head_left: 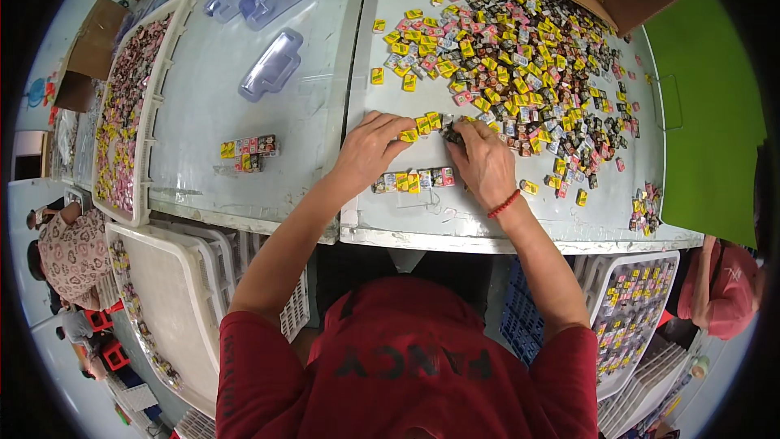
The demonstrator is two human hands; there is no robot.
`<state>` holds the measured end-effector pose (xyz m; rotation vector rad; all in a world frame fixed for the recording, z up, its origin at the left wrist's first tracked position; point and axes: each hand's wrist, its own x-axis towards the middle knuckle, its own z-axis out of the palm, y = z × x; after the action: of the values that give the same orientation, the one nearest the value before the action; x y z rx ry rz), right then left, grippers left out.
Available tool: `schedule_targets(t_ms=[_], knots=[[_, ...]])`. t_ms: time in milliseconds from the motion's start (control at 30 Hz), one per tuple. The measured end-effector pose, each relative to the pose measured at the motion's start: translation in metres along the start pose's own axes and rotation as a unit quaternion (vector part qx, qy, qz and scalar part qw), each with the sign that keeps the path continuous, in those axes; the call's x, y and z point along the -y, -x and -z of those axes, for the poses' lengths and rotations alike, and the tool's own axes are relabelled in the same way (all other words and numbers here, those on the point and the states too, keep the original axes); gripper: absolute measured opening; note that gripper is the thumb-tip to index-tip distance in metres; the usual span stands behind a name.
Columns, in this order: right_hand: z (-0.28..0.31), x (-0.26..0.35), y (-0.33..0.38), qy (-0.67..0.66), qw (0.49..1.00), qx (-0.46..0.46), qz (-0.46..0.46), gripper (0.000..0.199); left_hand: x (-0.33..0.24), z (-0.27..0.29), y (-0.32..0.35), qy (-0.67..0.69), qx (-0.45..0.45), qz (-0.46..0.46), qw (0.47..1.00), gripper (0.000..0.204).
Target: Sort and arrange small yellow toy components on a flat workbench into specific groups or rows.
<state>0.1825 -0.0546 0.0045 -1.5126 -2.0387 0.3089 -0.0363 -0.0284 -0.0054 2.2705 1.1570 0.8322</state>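
Head view puts us right over the grey table (268,114), and both hands are down on it at the near edge of the big pile of small packets (520,57), yellow, pink and dark ones scattered wide. The left hand (370,150) lies palm down, fingers stretched forward, their tips touching a short line of yellow packets (424,123). It presses rather than pinches. The right hand (485,164), red cord at the wrist, has its fingers curled down onto a dark packet (452,135) at the end of that line; whether it is truly nipped between finger and thumb, we cannot tell, the knuckles hide it.

Just below the hands sits a finished-looking row of packets (414,180), side by side. Another small block of packets (248,153) rests well apart on the left half, near some clear plastic trays (272,65).

What could slip here, as we judge it? The row lies close under both wrists, so a dragging palm could knock it crooked. The loose pile touches the working line, and a stray packet could slide in. A hard push from the left fingertips might buckle the line.
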Motion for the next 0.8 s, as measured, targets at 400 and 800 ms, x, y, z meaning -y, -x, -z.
schedule_targets(t_ms=[400,800], knots=[[0.005,-0.007,-0.010,0.000,0.999,0.017,-0.043,0.029,-0.005,0.000,-0.015,-0.019,0.017,0.061,0.998,0.028],[0.006,-0.011,-0.016,-0.005,0.998,0.055,-0.019,0.033,-0.013,-0.001,-0.029,-0.049,-0.013,-0.004,0.999,0.049]])
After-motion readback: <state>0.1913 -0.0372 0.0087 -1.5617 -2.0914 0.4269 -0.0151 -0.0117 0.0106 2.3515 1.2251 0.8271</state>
